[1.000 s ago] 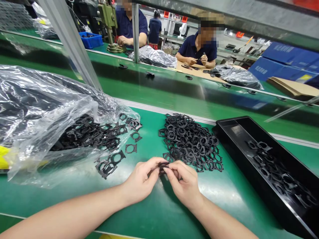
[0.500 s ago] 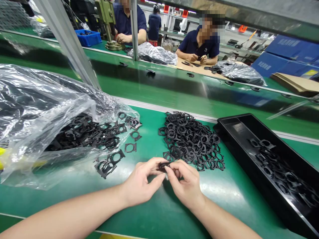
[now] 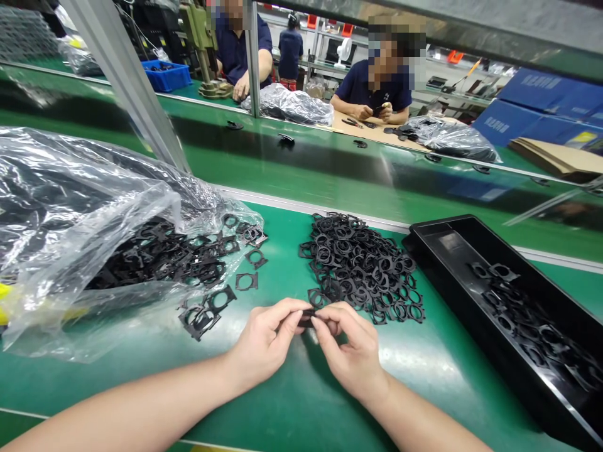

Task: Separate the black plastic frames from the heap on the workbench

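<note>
Between my two hands a small black plastic part [image 3: 308, 318] is pinched, mostly covered by fingers. My left hand [image 3: 268, 333] grips its left end with thumb and forefinger. At its right end my right hand [image 3: 351, 345] is closed on it the same way. Just beyond the hands lies a heap of black ring-shaped parts [image 3: 358, 263] on the green table. Left of the hands, loose black square frames with round holes [image 3: 247, 281] lie near a clear plastic bag [image 3: 117, 213], and many more spill from its mouth.
A black tray [image 3: 443, 270] holding similar black parts stands at the right. Past the table runs a green conveyor belt [image 3: 320, 182] with several curved black parts on it. A slanted metal post [image 3: 132, 88] rises at the left. Two people sit at work across the belt.
My left thumb has moved up to press against the part, which now sits more level between my hands. Across the belt, a co-worker's hand has shifted right, away from the green machine.
</note>
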Available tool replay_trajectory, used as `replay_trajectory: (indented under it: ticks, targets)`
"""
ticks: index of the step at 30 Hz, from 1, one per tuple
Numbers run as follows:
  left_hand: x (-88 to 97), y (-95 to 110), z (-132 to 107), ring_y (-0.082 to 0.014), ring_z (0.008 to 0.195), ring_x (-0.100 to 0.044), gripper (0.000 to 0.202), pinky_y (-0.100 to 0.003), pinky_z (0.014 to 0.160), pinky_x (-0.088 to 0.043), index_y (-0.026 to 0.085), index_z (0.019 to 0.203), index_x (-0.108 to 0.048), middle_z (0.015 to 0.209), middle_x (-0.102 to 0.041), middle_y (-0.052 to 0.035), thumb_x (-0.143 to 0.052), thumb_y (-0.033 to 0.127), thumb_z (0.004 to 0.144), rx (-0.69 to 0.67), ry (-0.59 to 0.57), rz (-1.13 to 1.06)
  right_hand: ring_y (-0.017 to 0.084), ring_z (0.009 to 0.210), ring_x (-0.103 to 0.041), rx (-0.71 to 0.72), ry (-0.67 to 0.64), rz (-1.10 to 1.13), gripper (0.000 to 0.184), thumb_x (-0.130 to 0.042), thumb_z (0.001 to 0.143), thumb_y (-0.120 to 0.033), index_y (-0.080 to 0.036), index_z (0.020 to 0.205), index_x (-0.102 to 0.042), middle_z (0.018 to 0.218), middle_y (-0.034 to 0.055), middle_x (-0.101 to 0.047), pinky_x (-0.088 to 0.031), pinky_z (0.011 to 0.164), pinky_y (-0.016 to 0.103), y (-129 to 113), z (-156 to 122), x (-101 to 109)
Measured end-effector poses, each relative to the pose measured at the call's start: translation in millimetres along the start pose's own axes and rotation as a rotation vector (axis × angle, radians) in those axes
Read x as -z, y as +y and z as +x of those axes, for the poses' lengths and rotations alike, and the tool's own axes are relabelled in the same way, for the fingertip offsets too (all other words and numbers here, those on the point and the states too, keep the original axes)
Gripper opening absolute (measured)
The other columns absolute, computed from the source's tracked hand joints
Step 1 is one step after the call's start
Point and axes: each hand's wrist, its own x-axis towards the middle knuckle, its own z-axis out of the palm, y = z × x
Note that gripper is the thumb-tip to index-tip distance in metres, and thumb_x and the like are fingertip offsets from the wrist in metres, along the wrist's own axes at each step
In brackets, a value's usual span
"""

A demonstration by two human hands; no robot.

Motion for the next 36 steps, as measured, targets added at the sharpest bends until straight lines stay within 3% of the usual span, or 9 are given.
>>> replay_trajectory:
  ticks: [13, 20, 24, 31, 36]
  targets:
    - [-2.0, -0.8, -0.1, -0.0105, 0.072, -0.068, 0.021, -0.019, 0.069, -0.058, 0.021, 0.106, -0.058, 0.088, -0.068, 0.0005, -0.044, 0.019, 0.091, -0.052, -0.006, -0.031, 0.011, 0.058, -0.046, -0.009, 0.018, 0.063, 0.013, -0.055, 0.081, -0.006, -0.019, 0.084, -0.058, 0.07, 0.0004, -0.053, -0.04, 0.054, 0.025, -1.4, -1.7, -0.5]
    - [-2.0, -0.7, -1.8, -0.0099, 0.076, -0.068, 0.021, -0.018, 0.07, -0.058, 0.023, 0.105, -0.058, 0.09, -0.066, 0.0007, -0.044, 0.017, 0.091, -0.087, -0.007, -0.032, 0.015, 0.077, -0.057, -0.007, 0.027, 0.11, 0.015, -0.056, 0.081, -0.006, -0.018, 0.089, -0.058, 0.088, 0.0058, -0.059, -0.047, 0.063, 0.027, -0.5, 1.8, -0.6]
    - [-1.9, -3.5, -3.2, -0.0113, 0.08, -0.067, 0.02, -0.021, 0.072, -0.058, 0.023, 0.106, -0.056, 0.091, -0.065, -0.0005, -0.042, 0.018, 0.092, -0.084, -0.02, -0.017, 0.016, 0.082, -0.06, 0.015, 0.024, 0.12, 0.015, -0.056, 0.081, -0.006, -0.019, 0.088, -0.059, 0.087, 0.0047, -0.063, -0.049, 0.073, 0.03, 2.3, 2.9, -1.3]
    - [0.1, -8.4, -3.7, -0.0132, 0.074, -0.066, 0.02, -0.021, 0.066, -0.057, 0.02, 0.106, -0.056, 0.087, -0.067, -0.0038, -0.043, 0.018, 0.091, -0.17, -0.015, 0.148, 0.015, 0.073, -0.063, -0.165, -0.04, 0.26, 0.013, -0.056, 0.084, -0.012, -0.02, 0.092, -0.063, 0.085, 0.004, -0.064, -0.053, 0.065, 0.026, 5.1, 1.8, -0.8]
    - [-1.1, -8.3, -5.2, -0.0133, 0.072, -0.066, 0.019, -0.021, 0.064, -0.057, 0.02, 0.104, -0.056, 0.084, -0.067, -0.0034, -0.044, 0.018, 0.09, -0.179, -0.002, 0.198, 0.014, 0.071, -0.063, -0.18, -0.068, 0.314, 0.013, -0.055, 0.085, -0.013, -0.02, 0.088, -0.066, 0.085, 0.0046, -0.065, -0.055, 0.064, 0.026, 7.1, 2.5, -1.4]
